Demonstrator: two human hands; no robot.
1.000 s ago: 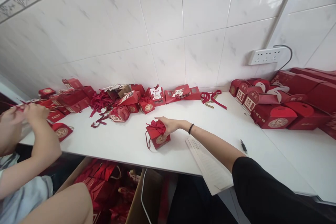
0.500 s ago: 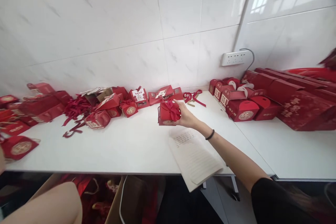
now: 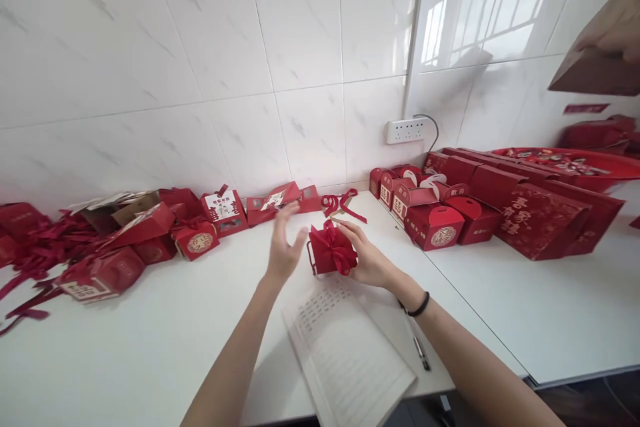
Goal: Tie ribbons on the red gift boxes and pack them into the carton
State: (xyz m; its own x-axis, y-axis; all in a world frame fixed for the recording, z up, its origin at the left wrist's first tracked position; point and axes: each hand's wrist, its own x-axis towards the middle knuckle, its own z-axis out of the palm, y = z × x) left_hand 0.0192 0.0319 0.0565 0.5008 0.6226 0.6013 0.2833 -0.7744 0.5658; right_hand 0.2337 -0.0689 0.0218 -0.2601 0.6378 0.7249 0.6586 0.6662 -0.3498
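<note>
In the head view, a small red gift box point(image 3: 323, 259) with a red ribbon bow point(image 3: 340, 250) is at the middle, above the far end of an open notebook point(image 3: 350, 353). My right hand point(image 3: 370, 257) grips the box from its right side, fingers over the top edge. To the left of the box is my left hand point(image 3: 286, 243), fingers spread and raised, with nothing in it. A gap shows between its thumb and the box. A pen point(image 3: 421, 352) lies to the right of the notebook, partly under my right forearm.
Red boxes point(image 3: 195, 240) and loose ribbons point(image 3: 55, 240) are heaped at the left. Along the wall are flat red cartons point(image 3: 280, 203) and a curled ribbon point(image 3: 345, 203). Handled boxes point(image 3: 434, 223) and large red bags point(image 3: 540, 220) stand right. Another person's hand point(image 3: 613, 23) holds something dark red, upper right.
My left hand has come from the lower left to beside the gift box. The view has turned right. Another person's hand has appeared at the upper right.
</note>
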